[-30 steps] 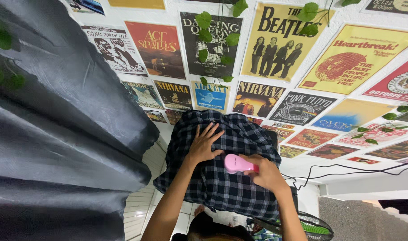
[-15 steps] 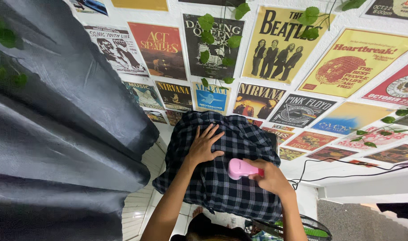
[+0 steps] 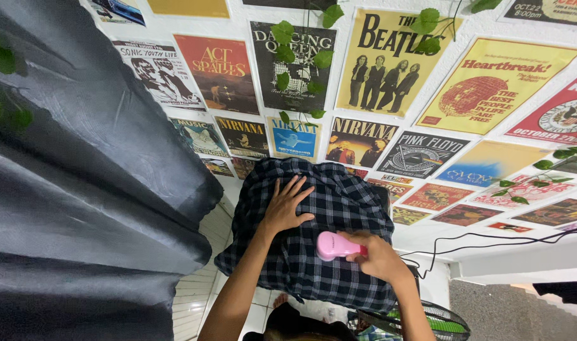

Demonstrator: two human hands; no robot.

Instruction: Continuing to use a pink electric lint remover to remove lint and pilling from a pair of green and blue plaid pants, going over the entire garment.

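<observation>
Two bare hands at work on one dark plaid shirt (image 3: 339,208) draped over a stand against a poster-covered wall (image 3: 490,19). Left hand (image 3: 287,209) spread wide and flat, five fingers splayed, pressing down on upper part of checked fabric. Right hand (image 3: 380,256) closed around one small pink handheld device (image 3: 334,245), its rounded end touching cloth just below and beside left hand. One grey curtain (image 3: 80,189) hanging in heavy folds at left, close beside shirt. More than a dozen music posters (image 3: 389,63) in overlapping rows behind, with two trailing green vines (image 3: 301,57) across them. One black cable (image 3: 490,239) running along white ledge at right. One fan (image 3: 440,322) with green blades partly visible at bottom edge.
</observation>
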